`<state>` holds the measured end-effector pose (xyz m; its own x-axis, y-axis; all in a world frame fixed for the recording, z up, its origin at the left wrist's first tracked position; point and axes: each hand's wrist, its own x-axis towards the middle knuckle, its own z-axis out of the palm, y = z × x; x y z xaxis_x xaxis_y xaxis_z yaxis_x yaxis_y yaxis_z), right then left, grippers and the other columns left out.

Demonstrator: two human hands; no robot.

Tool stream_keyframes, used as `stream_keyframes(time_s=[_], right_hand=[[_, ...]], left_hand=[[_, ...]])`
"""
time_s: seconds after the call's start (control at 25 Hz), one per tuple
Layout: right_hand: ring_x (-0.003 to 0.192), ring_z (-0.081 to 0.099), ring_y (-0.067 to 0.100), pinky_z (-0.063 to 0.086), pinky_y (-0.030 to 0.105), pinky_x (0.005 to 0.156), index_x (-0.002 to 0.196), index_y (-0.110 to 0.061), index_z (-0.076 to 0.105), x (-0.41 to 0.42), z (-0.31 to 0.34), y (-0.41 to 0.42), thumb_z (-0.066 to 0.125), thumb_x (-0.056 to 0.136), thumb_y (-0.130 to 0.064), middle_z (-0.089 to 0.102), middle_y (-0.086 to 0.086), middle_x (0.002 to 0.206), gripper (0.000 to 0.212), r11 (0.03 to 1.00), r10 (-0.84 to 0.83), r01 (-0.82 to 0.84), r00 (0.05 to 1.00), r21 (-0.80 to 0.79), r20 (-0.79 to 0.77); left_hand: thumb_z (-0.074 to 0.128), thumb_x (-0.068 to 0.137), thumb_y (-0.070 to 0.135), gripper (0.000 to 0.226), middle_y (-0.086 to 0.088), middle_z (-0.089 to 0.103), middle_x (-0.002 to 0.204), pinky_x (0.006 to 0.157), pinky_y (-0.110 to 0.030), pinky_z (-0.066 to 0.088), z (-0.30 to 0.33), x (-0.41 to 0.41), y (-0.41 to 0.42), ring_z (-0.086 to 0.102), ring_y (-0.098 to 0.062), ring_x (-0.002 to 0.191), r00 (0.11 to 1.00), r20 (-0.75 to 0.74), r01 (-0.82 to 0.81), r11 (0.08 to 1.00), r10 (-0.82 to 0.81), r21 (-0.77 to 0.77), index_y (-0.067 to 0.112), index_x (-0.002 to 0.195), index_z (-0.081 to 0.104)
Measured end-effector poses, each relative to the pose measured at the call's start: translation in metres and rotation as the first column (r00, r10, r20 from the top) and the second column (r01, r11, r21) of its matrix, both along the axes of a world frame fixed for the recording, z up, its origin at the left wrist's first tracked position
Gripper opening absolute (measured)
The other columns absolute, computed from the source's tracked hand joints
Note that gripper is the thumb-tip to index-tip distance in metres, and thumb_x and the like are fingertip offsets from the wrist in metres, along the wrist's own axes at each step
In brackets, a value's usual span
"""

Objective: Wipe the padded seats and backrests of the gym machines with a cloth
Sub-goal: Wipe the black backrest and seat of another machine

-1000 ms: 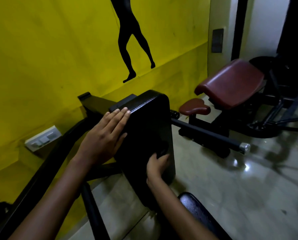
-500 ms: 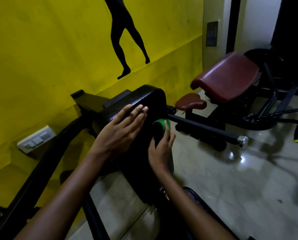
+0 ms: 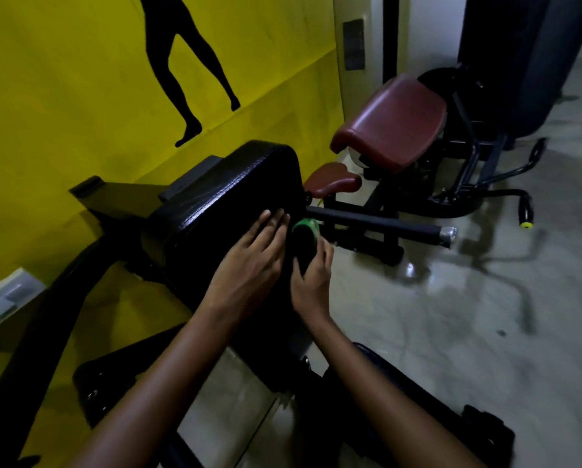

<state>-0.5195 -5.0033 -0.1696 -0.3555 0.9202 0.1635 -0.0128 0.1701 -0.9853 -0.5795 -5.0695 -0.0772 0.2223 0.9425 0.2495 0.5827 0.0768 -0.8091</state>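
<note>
Forearms enter from the bottom edge of the frame and meet near its middle, over a dark seat pad point(image 3: 377, 376) whose edge shows low and right of centre. The left hand point(image 3: 249, 265) lies flat with fingers straight and together on the face of the black backrest pad point(image 3: 228, 201), gripping nothing. Just to its right, the right hand point(image 3: 311, 282) is curled around a green and dark cloth point(image 3: 305, 236), pressing it against the right edge of the same pad; how tightly the fingers close is hard to tell in the dim light. The pad stands tilted at the frame's centre, mounted on a black frame point(image 3: 39, 332) that slopes down toward the lower left.

Behind the cloth, a black bar with a silver end cap point(image 3: 380, 224) juts toward the right. Farther back, in the upper right, a second machine carries a large maroon pad point(image 3: 394, 123) and a small maroon seat point(image 3: 333, 180) below and left of it. The glossy grey floor point(image 3: 468, 332) fills the right side. A yellow wall point(image 3: 63, 79) covers the upper left, bearing a black silhouette of legs point(image 3: 184, 62), and a white switch plate point(image 3: 2, 298) sits at the left edge.
</note>
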Motion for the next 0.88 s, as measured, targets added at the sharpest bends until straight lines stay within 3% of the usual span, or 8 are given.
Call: stream_keyframes(time_s=[0.16,0.32,0.44,0.52,0.6,0.68,0.76,0.88], right_hand=[[0.133,0.037,0.028,0.032,0.029,0.105,0.145,-0.012,0.029,0.001,-0.045,-0.010,0.037,0.099,-0.029,0.034,0.015,0.146,0.050,0.991,0.051,-0.048,0.999,-0.129,0.018],[0.125,0.043,0.034,0.036,0.036,0.099,0.141,-0.001,0.030,-0.002,-0.093,-0.006,0.044,0.096,-0.010,0.036,0.021,0.140,0.048,0.974,0.093,-0.050,0.977,-0.221,0.189],[0.107,0.045,-0.002,0.043,0.016,0.088,0.145,-0.012,0.032,-0.015,-0.086,0.005,0.050,0.093,-0.030,0.037,0.002,0.139,0.058,0.998,-0.064,0.065,0.996,-0.015,0.058],[0.107,0.040,-0.009,0.037,0.007,0.092,0.143,-0.018,0.034,-0.019,-0.095,0.006,0.045,0.094,-0.038,0.038,-0.006,0.137,0.053,0.995,-0.083,0.080,0.996,-0.057,-0.045],[0.125,0.041,0.007,0.036,0.028,0.106,0.142,-0.019,0.035,-0.019,-0.116,0.004,0.038,0.099,-0.035,0.041,-0.001,0.141,0.046,0.956,-0.026,-0.011,0.992,-0.294,-0.121],[0.131,0.040,0.029,0.034,0.038,0.108,0.143,-0.009,0.031,-0.020,-0.130,0.009,0.040,0.100,-0.017,0.038,0.016,0.143,0.045,0.927,0.008,-0.009,1.000,-0.376,-0.005],[0.125,0.044,0.034,0.036,0.037,0.099,0.142,-0.004,0.032,-0.024,-0.131,0.018,0.044,0.096,-0.006,0.038,0.020,0.138,0.048,0.947,-0.019,0.051,0.994,-0.317,0.106],[0.119,0.048,0.021,0.042,0.034,0.091,0.143,-0.011,0.035,-0.023,-0.106,0.018,0.056,0.091,-0.027,0.039,0.008,0.138,0.058,0.993,-0.096,0.094,0.995,-0.068,-0.021]], left_hand=[[0.024,0.088,0.011,0.054,-0.025,0.036,0.147,0.116,-0.046,0.007,-0.017,-0.004,-0.004,0.031,-0.037,0.139,0.999,-0.021,-0.049,0.999,0.049,0.002,-0.010,0.134,0.042],[0.017,0.091,0.011,0.055,-0.023,0.022,0.153,0.116,-0.047,0.006,-0.019,-0.009,-0.005,0.018,-0.037,0.143,0.994,-0.089,-0.058,0.998,0.059,0.010,-0.007,0.140,0.036],[0.018,0.087,0.008,0.057,-0.024,0.032,0.149,0.115,-0.045,0.014,-0.025,-0.011,-0.003,0.028,-0.036,0.140,0.995,-0.072,-0.072,0.997,0.074,0.036,-0.011,0.136,0.041],[0.019,0.086,0.008,0.057,-0.024,0.031,0.150,0.116,-0.045,0.014,-0.027,-0.013,-0.002,0.027,-0.035,0.141,0.996,-0.071,-0.048,0.998,0.050,0.036,-0.011,0.137,0.039],[0.018,0.086,0.007,0.057,-0.024,0.030,0.150,0.117,-0.045,0.010,-0.031,-0.015,-0.001,0.026,-0.035,0.141,0.998,-0.050,-0.022,0.999,0.024,0.046,-0.010,0.137,0.039],[0.017,0.086,0.007,0.058,-0.023,0.029,0.150,0.117,-0.045,0.006,-0.033,-0.013,-0.001,0.025,-0.034,0.141,0.995,-0.091,-0.028,0.999,0.032,0.041,-0.010,0.137,0.039],[0.018,0.085,0.007,0.059,-0.024,0.030,0.149,0.116,-0.045,0.006,-0.034,-0.010,0.000,0.027,-0.035,0.141,0.994,-0.100,-0.055,0.998,0.054,-0.004,-0.010,0.135,0.043],[0.019,0.085,0.007,0.058,-0.025,0.032,0.149,0.116,-0.047,0.008,-0.035,-0.011,0.001,0.028,-0.037,0.140,0.992,-0.098,-0.081,0.995,0.075,-0.058,-0.010,0.136,0.042]])
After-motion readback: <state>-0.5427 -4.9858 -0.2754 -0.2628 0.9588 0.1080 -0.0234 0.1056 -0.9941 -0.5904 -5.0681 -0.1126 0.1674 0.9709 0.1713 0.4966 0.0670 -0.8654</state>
